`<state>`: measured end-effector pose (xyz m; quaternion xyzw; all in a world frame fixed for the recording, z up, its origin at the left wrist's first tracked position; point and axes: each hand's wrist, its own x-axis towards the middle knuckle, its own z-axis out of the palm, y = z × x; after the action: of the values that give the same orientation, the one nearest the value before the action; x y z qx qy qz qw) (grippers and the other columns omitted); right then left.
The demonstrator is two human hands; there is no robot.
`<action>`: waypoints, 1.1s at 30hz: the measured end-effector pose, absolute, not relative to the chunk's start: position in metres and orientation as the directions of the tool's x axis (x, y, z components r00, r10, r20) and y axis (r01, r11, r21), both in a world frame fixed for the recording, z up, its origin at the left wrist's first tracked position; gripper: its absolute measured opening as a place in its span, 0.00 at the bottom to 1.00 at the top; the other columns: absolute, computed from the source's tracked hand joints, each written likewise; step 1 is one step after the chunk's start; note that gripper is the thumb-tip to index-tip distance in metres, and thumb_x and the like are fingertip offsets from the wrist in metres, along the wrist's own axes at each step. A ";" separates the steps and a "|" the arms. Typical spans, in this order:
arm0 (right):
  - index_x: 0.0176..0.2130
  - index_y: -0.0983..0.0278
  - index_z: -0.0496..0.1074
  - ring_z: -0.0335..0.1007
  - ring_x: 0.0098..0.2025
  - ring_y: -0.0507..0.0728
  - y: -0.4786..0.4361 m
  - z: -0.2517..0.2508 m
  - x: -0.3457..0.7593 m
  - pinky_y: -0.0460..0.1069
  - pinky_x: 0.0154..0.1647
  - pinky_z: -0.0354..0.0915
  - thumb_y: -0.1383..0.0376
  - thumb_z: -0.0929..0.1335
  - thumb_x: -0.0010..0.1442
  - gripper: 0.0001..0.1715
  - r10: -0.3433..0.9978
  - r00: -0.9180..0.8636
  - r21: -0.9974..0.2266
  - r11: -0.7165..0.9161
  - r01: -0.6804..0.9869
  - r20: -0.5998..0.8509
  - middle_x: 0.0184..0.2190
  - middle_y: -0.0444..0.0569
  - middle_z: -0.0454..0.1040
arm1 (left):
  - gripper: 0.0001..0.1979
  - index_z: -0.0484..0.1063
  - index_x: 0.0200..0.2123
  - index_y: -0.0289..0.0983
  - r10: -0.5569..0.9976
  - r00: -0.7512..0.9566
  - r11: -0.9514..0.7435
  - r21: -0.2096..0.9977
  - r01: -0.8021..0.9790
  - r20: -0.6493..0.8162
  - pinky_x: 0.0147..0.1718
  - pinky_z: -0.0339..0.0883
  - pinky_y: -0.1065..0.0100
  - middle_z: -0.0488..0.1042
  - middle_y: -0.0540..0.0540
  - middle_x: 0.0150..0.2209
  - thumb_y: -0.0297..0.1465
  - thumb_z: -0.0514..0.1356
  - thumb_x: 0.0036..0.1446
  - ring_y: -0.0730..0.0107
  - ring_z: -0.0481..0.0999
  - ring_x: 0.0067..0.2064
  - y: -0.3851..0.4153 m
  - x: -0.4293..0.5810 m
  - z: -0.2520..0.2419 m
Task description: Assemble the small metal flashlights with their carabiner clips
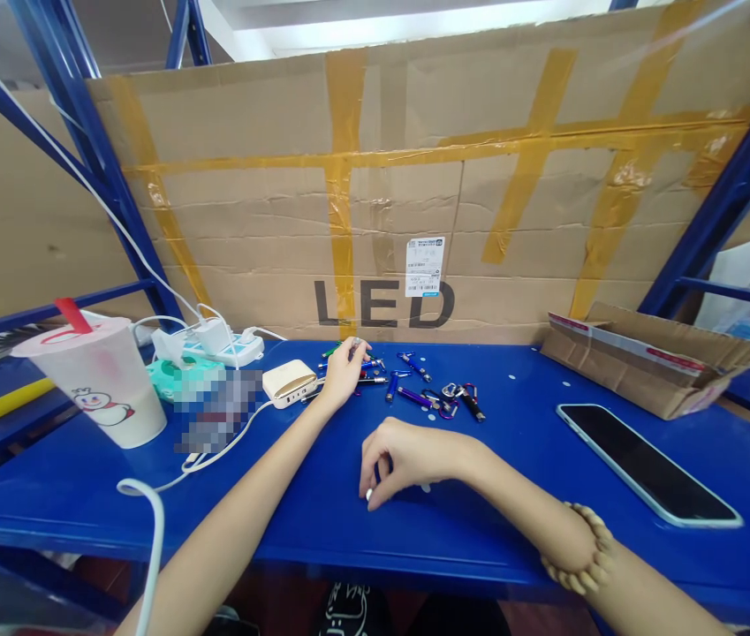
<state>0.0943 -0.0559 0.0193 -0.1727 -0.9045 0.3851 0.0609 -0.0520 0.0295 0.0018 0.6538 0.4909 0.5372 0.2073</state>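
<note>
Blue steel shelving [723, 208] holds up a cardboard sheet [381, 203] patched with yellow tape and printed LED, behind a blue surface [321, 521]. Small keychain flashlights [414, 382] with carabiner clips lie scattered near the surface's far edge. The left hand [343, 375] reaches the near-left side of the scatter, its fingertips bunched downward; whether they pinch a flashlight is too small to tell. The right hand [401, 464], a wooden bead bracelet [579, 548] on its wrist, curls loosely on the surface nearer the person, and what it grasps, if anything, cannot be seen. Left of the hands sit a cream power bank [290, 382] with a white cable [215, 446], a power strip [215, 349], and a plastic cup [93, 380] with a red straw [73, 315]. To the right lie a smartphone [646, 464] and a shallow cardboard tray [653, 358].
</note>
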 end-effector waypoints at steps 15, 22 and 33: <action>0.32 0.63 0.78 0.73 0.33 0.54 0.009 0.011 0.125 0.47 0.34 0.69 0.61 0.67 0.54 0.10 0.587 -0.351 -0.449 0.798 0.401 0.730 0.32 0.50 0.77 | 0.08 0.63 0.25 0.38 0.831 0.366 -0.555 0.681 0.478 0.420 0.32 0.61 0.69 0.68 0.51 0.24 0.29 0.49 0.55 0.69 0.69 0.29 0.023 -0.039 -0.008; 0.30 0.62 0.77 0.73 0.34 0.55 0.006 0.009 0.121 0.49 0.36 0.70 0.60 0.68 0.53 0.10 0.624 -0.280 -0.519 0.772 0.368 0.730 0.32 0.50 0.77 | 0.09 0.62 0.26 0.37 0.824 0.386 -0.558 0.711 0.427 0.415 0.32 0.61 0.69 0.68 0.50 0.24 0.30 0.48 0.56 0.70 0.69 0.29 0.020 -0.035 -0.006; 0.43 0.69 0.73 0.75 0.36 0.58 0.011 0.013 0.128 0.52 0.42 0.70 0.61 0.74 0.39 0.30 0.942 -0.215 -0.956 0.280 0.086 0.257 0.31 0.51 0.79 | 0.10 0.61 0.26 0.37 0.779 0.455 -0.627 0.552 0.549 0.432 0.33 0.58 0.70 0.67 0.50 0.25 0.29 0.46 0.59 0.70 0.67 0.30 0.013 -0.032 -0.004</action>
<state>0.1278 0.0107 0.0129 -0.4019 -0.6395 0.4453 0.4808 -0.0323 0.0127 -0.0041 0.8360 0.3972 0.3386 0.1693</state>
